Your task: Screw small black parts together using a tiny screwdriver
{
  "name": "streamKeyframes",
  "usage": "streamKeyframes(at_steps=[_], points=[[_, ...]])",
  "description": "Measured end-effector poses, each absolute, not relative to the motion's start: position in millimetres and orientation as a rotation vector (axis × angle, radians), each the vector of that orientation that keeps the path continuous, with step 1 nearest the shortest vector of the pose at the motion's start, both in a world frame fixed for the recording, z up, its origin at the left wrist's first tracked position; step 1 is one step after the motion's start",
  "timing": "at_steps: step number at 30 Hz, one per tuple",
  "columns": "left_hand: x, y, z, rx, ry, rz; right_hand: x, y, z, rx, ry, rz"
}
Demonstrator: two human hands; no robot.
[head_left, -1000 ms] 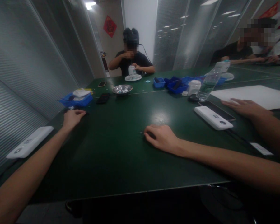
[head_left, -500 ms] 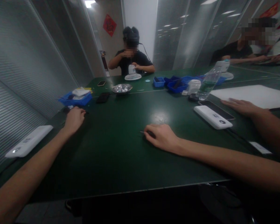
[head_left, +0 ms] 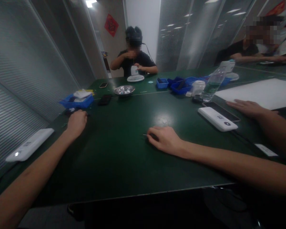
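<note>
My right hand [head_left: 165,140] rests on the green table [head_left: 114,159] near its middle, fingers curled and closed. A thin, pale metal tip [head_left: 145,135] sticks out to the left of those fingers; the rest of this slim tool is hidden in the hand. On the left, my left hand [head_left: 77,122] lies on the table just in front of a blue tray [head_left: 77,104]. Its fingers are bent and closed, and something small and dark shows by the fingertips, too blurred to name. Crumpled white tissue [head_left: 82,93] sits in the tray.
White power banks lie at left [head_left: 30,144] and right [head_left: 218,119]. Beyond are a metal bowl [head_left: 124,90], a dark phone [head_left: 105,100], blue bins [head_left: 180,87] and a bottle [head_left: 213,84]. Another person's hand [head_left: 248,108] rests at right; someone sits opposite [head_left: 134,57].
My left hand has turned slightly, its fingers now more tucked behind its back. My right hand keeps its place with the slim tool.
</note>
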State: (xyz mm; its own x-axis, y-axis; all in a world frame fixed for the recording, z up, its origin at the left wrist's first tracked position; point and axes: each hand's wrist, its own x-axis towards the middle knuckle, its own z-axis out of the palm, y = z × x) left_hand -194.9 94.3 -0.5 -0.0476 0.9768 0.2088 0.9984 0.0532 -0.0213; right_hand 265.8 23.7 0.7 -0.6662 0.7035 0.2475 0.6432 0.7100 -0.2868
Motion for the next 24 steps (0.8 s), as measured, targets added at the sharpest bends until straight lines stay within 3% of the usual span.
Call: streamKeyframes(at_steps=[4, 14, 24], points=[[-204.7, 100.7, -4.7, -1.977, -2.042, -0.147, 265.6, 23.9, 0.5, -1.051, -2.580, 0.267], [-232.5, 110.4, -6.0, -1.903, -2.337, -0.628, 266.2, 22.8, 1.6, -1.048, -2.582, 0.263], [-251.0, 113.6, -12.0, -2.090, -2.254, -0.631, 266.7, 24.4, -1.3, -1.036, -2.588, 0.221]])
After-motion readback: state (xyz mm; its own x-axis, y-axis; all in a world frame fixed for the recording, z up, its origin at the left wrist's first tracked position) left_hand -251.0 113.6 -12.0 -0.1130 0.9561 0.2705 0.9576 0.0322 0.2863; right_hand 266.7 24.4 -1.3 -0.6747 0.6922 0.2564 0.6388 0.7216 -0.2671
